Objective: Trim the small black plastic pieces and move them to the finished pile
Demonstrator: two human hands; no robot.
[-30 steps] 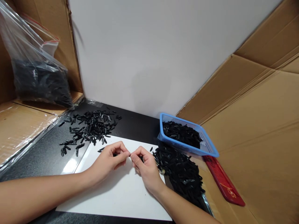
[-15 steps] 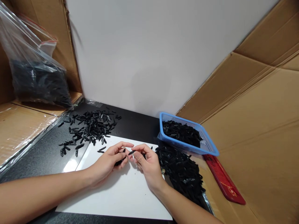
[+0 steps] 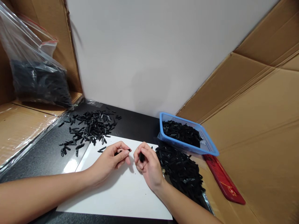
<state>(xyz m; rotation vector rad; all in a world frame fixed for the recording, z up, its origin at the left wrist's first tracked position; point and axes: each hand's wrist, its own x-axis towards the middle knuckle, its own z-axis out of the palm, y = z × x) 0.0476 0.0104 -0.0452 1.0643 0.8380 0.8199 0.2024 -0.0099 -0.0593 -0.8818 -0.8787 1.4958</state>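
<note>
1. Bag [image 3: 35, 74] of black parts sits far left; loose pile [image 3: 91, 126] lies on the dark table [image 3: 46, 155].
2. Left hand [image 3: 109, 161] pinches a small black piece [image 3: 122, 151] over the white sheet [image 3: 116, 193]; long axis roughly left-right, tip pointing right.
3. Right hand [image 3: 148, 165], just beside it, is curled around another dark part [image 3: 141, 157]; its axis can't be told.
4. Step looks like mating or checking two parts; the next move likely needs fine alignment of the tips.
5. Heap [image 3: 182, 174] and basket [image 3: 210, 146] are on the right.
</note>
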